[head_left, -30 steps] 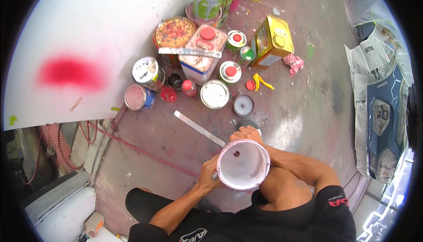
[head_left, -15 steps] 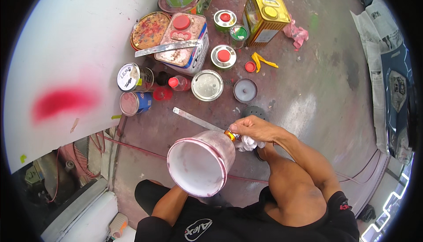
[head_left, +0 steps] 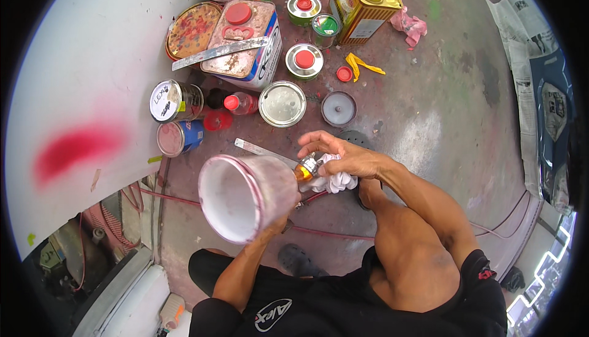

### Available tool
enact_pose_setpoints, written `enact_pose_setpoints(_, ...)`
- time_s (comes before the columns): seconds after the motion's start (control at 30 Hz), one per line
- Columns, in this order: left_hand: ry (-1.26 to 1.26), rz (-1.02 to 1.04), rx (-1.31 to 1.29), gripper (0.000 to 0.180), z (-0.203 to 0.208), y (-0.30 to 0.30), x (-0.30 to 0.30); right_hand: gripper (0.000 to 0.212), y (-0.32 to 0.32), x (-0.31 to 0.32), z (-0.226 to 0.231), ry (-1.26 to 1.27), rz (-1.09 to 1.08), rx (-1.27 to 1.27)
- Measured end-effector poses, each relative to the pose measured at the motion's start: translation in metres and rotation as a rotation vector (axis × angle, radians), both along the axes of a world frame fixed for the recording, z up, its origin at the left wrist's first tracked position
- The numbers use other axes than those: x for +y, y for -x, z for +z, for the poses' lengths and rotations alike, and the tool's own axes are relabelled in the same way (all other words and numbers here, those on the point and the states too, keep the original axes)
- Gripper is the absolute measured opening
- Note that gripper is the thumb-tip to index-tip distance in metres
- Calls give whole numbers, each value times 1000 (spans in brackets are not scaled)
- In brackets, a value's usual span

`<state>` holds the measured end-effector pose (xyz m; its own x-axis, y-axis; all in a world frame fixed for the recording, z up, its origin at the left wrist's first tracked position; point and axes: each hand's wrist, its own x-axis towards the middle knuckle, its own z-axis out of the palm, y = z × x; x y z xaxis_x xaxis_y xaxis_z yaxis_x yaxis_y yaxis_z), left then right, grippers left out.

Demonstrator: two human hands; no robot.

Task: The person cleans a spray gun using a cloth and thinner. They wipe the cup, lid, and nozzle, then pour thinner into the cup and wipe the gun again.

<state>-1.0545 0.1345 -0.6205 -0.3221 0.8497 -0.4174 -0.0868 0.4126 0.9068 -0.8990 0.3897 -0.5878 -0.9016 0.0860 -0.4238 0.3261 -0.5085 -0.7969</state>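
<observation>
My left hand (head_left: 279, 224) is mostly hidden behind a large white, pink-stained cup (head_left: 245, 196), which looks like part of a spray gun. The cup lies tilted, its wide mouth turned left. An orange and metal end (head_left: 305, 168) sticks out from its narrow side. Around that end my right hand (head_left: 346, 158) hovers, fingers loosely spread and thumb close to the metal. Crumpled white cloth (head_left: 337, 181) shows under the right hand; whether the hand touches it I cannot tell. Below the cup's narrow side a red hose (head_left: 315, 199) ends near my left hand.
Beyond my hands lie a steel ruler (head_left: 264, 152), a round silver lid (head_left: 282, 104) and a grey cup (head_left: 338, 109). Several paint tins, a large white can (head_left: 242, 48) and a gold can (head_left: 365, 5) stand farther off. A red-sprayed white panel (head_left: 80, 147) rises at left.
My right hand has loosened from the orange end, its fingers spreading. The cup has moved left and up and turned more sideways. The red hose end has come into sight.
</observation>
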Motion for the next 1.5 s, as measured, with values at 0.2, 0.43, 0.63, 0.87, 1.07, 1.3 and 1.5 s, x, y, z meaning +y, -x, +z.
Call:
enact_pose_setpoints(0.2, -11, 102, -161, 40, 15, -2, 10, 70, 16, 8, -19, 52, 214, -313)
enact_pose_setpoints(0.43, 61, 80, -230, 32, 39, 6, 11, 49, 28, 4, -6, 30, 230, -270)
enact_pose_setpoints(0.63, 26, 89, 77, 23, 12, 2, -11, 62, 32, -12, -12, 134, 134, -191)
enact_pose_setpoints(0.87, 54, 102, -117, 33, 18, 5, -10, 57, 39, -8, -16, 133, 205, -51)
enact_pose_setpoints(1.07, -12, 306, -316, 45, 25, 10, -8, 51, 67, 26, -39, -748, -113, 172)
enact_pose_setpoints(1.3, -36, 331, -336, 47, 16, 14, -8, 52, 95, 27, -34, -1493, -399, 13)
enact_pose_setpoints(1.5, -3, 315, -325, 50, 23, 11, 2, 37, 76, -46, -5, -663, -197, 109)
